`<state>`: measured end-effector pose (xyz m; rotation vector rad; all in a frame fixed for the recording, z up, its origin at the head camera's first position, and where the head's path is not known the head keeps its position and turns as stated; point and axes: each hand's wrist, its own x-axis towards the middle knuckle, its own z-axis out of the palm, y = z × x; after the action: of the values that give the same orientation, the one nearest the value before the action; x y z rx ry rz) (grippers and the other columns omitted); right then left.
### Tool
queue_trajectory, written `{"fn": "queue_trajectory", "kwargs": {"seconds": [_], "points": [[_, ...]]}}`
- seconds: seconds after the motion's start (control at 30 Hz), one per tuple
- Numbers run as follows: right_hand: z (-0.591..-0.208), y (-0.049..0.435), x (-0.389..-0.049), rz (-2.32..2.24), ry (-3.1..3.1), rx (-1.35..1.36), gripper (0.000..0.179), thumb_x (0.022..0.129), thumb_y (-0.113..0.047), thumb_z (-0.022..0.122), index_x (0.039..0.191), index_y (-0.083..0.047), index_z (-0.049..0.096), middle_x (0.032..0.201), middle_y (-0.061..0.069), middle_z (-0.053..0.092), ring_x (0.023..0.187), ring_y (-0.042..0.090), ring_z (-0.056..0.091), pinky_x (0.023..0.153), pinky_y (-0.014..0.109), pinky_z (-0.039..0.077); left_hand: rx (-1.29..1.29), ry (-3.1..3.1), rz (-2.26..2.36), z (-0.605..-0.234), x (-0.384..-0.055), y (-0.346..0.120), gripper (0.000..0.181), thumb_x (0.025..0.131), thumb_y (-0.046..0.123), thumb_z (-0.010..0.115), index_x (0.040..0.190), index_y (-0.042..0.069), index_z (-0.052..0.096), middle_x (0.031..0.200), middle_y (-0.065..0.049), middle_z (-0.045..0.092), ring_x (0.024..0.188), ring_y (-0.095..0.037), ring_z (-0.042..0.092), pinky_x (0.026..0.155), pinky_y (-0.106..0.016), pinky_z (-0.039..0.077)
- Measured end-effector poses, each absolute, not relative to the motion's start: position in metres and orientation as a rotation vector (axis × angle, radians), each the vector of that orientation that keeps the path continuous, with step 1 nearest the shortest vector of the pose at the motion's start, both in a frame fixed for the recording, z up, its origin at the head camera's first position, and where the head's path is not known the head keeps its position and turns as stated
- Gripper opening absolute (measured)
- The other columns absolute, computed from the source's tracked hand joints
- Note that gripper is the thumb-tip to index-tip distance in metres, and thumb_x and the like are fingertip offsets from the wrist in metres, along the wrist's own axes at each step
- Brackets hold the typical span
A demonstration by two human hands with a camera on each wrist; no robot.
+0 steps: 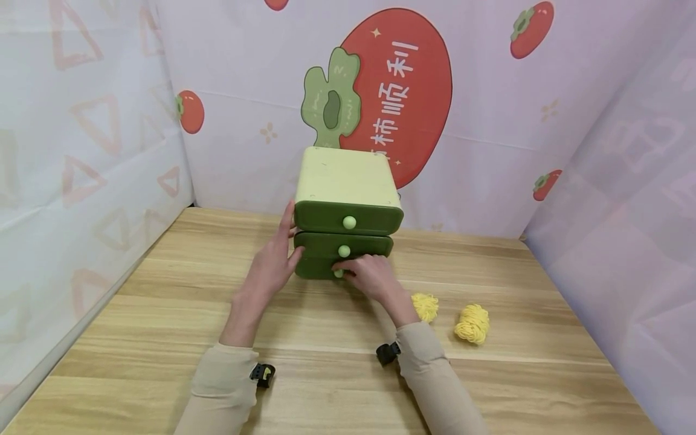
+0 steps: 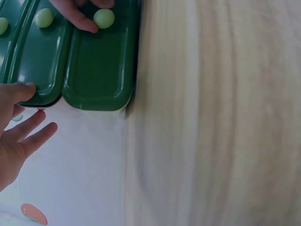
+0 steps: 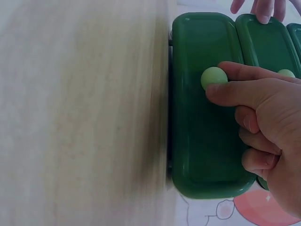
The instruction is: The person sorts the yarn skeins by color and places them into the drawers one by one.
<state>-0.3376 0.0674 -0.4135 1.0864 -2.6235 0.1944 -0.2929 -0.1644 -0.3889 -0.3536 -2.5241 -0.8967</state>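
Green-and-cream drawer cabinet [image 1: 348, 175] is standing on the table [image 1: 326, 393], toward the back edge, roughly midway between left and right edges. Right hand [image 1: 372, 278] is pinching the bottom knob [image 3: 214, 77] between thumb and forefinger, other three fingers curling in behind. Left hand [image 1: 270, 266] is resting at the cabinet's left side, fingers fairly straight and spread, thumb touching the left end of the middle drawer [image 1: 318, 243], not wrapping round anything.

Key relation: the bottom drawer [image 3: 207, 150] is lying just beyond the right hand, which is the nearer to its knob; the drawer front's long axis is running left-right, roughly along the table's back edge, so the drawer's slide axis is likely pointing at the front edge. Any gap at the bottom drawer: can't tell.

Counts: one cabinet, three drawers, three knobs, two hands. Two yellow yarn bundles [image 1: 472, 324] are lying toward the right edge, apart from each other.
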Motion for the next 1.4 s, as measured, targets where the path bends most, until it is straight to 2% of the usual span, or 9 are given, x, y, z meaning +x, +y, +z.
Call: {"fn": "queue_trajectory", "kwargs": {"seconds": [0.27, 0.73, 0.93, 1.1, 1.4], "points": [[-0.410, 0.068, -0.337, 0.186, -2.624, 1.115, 0.022, 0.089, -0.018, 0.074, 0.105, -0.032, 0.079, 0.071, -0.008, 0.071, 0.053, 0.007, 0.049, 0.047, 0.023, 0.037, -0.346, -2.383, -0.882, -0.394, -0.294, -0.161, 0.095, 0.094, 0.004, 0.067, 0.161, 0.030, 0.004, 0.131, -0.019, 0.063, 0.107, -0.035, 0.069, 0.076, -0.051, 0.058], [-0.405, 0.066, -0.329, 0.170, -2.653, 1.173, 0.021, 0.087, -0.019, 0.076, 0.101, -0.034, 0.079, 0.081, -0.011, 0.075, 0.058, 0.009, 0.058, 0.048, 0.026, 0.041, -0.320, -2.364, -0.863, -0.396, -0.294, -0.162, 0.095, 0.094, 0.002, 0.066, 0.161, 0.031, 0.005, 0.129, -0.019, 0.064, 0.103, -0.035, 0.071, 0.073, -0.048, 0.058], [-0.404, 0.066, -0.324, 0.159, -2.599, 1.207, 0.021, 0.083, -0.017, 0.079, 0.097, -0.033, 0.080, 0.087, -0.014, 0.075, 0.070, 0.010, 0.067, 0.055, 0.028, 0.047, -0.340, -2.354, -0.884, -0.398, -0.295, -0.162, 0.096, 0.093, 0.000, 0.067, 0.161, 0.030, 0.006, 0.129, -0.019, 0.064, 0.102, -0.033, 0.071, 0.076, -0.045, 0.059], [-0.404, 0.070, -0.320, 0.168, -2.594, 1.245, 0.022, 0.082, -0.014, 0.080, 0.097, -0.029, 0.080, 0.090, -0.013, 0.076, 0.074, 0.011, 0.068, 0.061, 0.028, 0.049, -0.369, -2.342, -0.894, -0.399, -0.297, -0.160, 0.097, 0.091, -0.001, 0.068, 0.161, 0.029, 0.007, 0.129, -0.018, 0.064, 0.102, -0.033, 0.072, 0.077, -0.044, 0.060], [-0.395, 0.069, -0.314, 0.175, -2.721, 1.266, 0.018, 0.085, -0.017, 0.078, 0.099, -0.029, 0.080, 0.087, -0.010, 0.076, 0.066, 0.009, 0.064, 0.054, 0.026, 0.045, -0.350, -2.321, -0.965, -0.398, -0.295, -0.161, 0.097, 0.090, -0.002, 0.069, 0.161, 0.030, 0.011, 0.128, -0.017, 0.064, 0.103, -0.032, 0.071, 0.078, -0.043, 0.060]]}}
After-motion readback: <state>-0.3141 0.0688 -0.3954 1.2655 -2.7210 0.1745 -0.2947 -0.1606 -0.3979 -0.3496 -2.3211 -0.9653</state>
